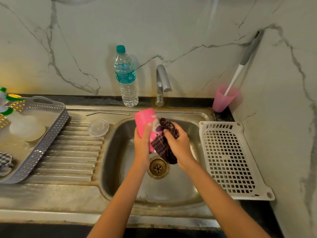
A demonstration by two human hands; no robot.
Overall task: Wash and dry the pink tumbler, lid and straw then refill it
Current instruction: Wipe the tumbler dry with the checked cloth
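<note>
My left hand [141,140] and my right hand [179,143] are both bare down to the wrists. My left forearm [120,194] and my right forearm [223,194] are bare as well, uncovered as far as the bottom edge of the view. Both arms are slim and smooth, and each narrows at the wrist. My nails are too small to judge.

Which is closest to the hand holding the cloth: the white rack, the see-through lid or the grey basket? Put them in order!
From the right hand, which grips the cloth:
1. White rack, just to its right.
2. Clear lid, farther off to the left.
3. Grey basket, at the far left edge.
</note>
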